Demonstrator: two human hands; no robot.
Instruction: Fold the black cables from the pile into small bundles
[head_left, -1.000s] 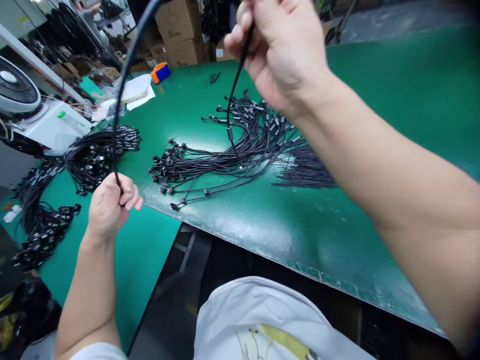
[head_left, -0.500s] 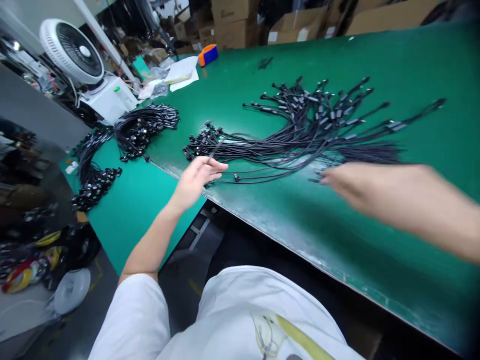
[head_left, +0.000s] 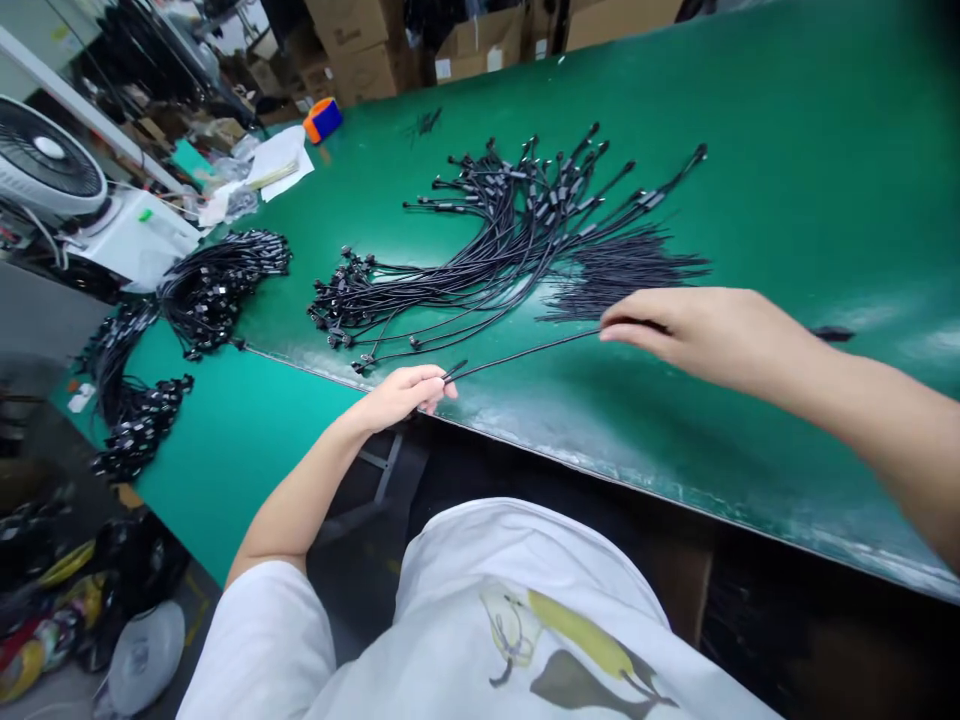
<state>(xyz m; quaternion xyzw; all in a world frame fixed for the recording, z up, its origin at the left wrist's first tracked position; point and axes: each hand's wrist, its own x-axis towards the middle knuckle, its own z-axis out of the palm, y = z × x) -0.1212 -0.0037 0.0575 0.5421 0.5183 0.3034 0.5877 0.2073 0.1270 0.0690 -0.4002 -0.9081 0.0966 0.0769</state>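
A thin black cable (head_left: 529,351) runs nearly straight between my two hands, just above the front edge of the green table. My left hand (head_left: 409,392) pinches its left end; a short dark tip sticks up beside the fingertips. Fingers of my right hand (head_left: 664,325) are closed around the cable farther right. A dark connector end (head_left: 832,333) shows beyond the right wrist. Behind the hands lies a loose bundle of black cables (head_left: 480,265) with small connectors at both ends. Near my right hand is a heap of thin black cable ties (head_left: 622,275).
Two coiled cable bundles (head_left: 225,285) lie at the left, one on the lower side table (head_left: 247,440). A white fan (head_left: 49,160), papers (head_left: 277,160) and an orange-and-blue tape roll (head_left: 324,120) stand at the back left. Cardboard boxes (head_left: 356,45) are behind the table.
The view has swung right. A cable is now stretched between my hands, where before my right hand was blurred near the cable ties. My left hand has come nearer the table's front edge.
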